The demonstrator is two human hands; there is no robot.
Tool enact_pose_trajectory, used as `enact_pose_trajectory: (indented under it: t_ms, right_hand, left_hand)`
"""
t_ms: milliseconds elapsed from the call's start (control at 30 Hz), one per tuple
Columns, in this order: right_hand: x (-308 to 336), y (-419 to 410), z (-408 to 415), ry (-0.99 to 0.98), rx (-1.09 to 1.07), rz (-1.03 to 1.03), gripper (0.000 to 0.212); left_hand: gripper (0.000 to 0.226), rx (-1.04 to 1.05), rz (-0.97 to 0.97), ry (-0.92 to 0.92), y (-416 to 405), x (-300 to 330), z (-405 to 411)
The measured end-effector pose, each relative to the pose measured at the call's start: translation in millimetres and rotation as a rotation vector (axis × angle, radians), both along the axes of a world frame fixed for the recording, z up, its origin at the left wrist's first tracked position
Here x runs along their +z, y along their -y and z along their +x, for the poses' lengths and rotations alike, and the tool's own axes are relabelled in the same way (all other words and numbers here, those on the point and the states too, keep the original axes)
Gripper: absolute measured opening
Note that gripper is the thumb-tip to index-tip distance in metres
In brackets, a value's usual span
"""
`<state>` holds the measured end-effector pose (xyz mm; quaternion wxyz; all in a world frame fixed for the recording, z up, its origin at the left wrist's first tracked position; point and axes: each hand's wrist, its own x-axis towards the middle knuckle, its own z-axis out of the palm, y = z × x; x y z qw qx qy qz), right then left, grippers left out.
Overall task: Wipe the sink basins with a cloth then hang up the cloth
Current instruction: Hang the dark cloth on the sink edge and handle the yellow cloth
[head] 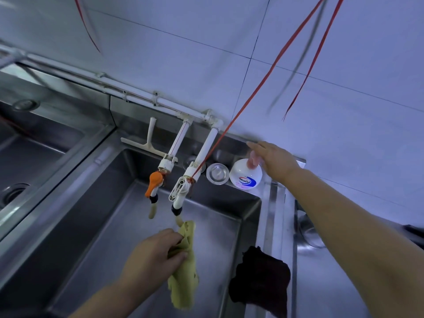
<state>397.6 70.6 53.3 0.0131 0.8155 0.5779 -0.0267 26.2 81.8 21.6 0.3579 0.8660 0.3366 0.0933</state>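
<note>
Left hand (156, 253) pinches a bunched yellow cloth (183, 267) between thumb and curled fingers, held up over the near sink basin (110, 237), top of the cloth just under the outlet of the white-handled tap (180, 193); most of the cloth hangs loose below the hand. Right hand (273, 160) reaches out flat, fingers straight and relaxed, palm over the pump head of the white soap bottle (245, 176) on the back ledge; looks like touching or just about to press, holding nothing. Orange-handled tap (153, 182) beside the white one, both fed from white pipe (137, 97) along the wall. Second basin (34, 143) to the left. Dark cloth (259, 278) draped over the basin's right rim. Round metal strainer lid (217, 173) next to the soap, white squeegee (146, 143) leaning at the back, red cord (263, 81) running up from the white tap. Step in hand seems to be soaping up before wiping. To do it well: bring the cloth under the pump nozzle first so soap lands on it, press straight down so the bottle doesn't tip off the ledge, one short pump, then wet the cloth under the tap. No wiping visible yet; hanging comes last.
</note>
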Motion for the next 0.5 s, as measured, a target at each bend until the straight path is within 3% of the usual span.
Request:
enact_pose_trajectory:
  t_ms: [233, 333, 400, 500]
  right_hand:
    - [-11, 72, -74, -0.215, -0.225, 0.433, 0.05]
    - [-20, 101, -133, -0.398, -0.227, 0.343, 0.045]
    - [-21, 114, -174, -0.557, -0.181, 0.222, 0.057]
    - [-22, 127, -223, -0.575, -0.047, 0.122, 0.07]
  left_hand:
    - [0.011, -0.016, 0.011, 0.067, 4, 11, -7]
    - [0.012, -0.1, 0.056, 0.075, 8, 21, -10]
    - [0.014, -0.151, 0.082, 0.081, 10, 29, -15]
    - [0.02, -0.213, 0.108, 0.094, 14, 38, -28]
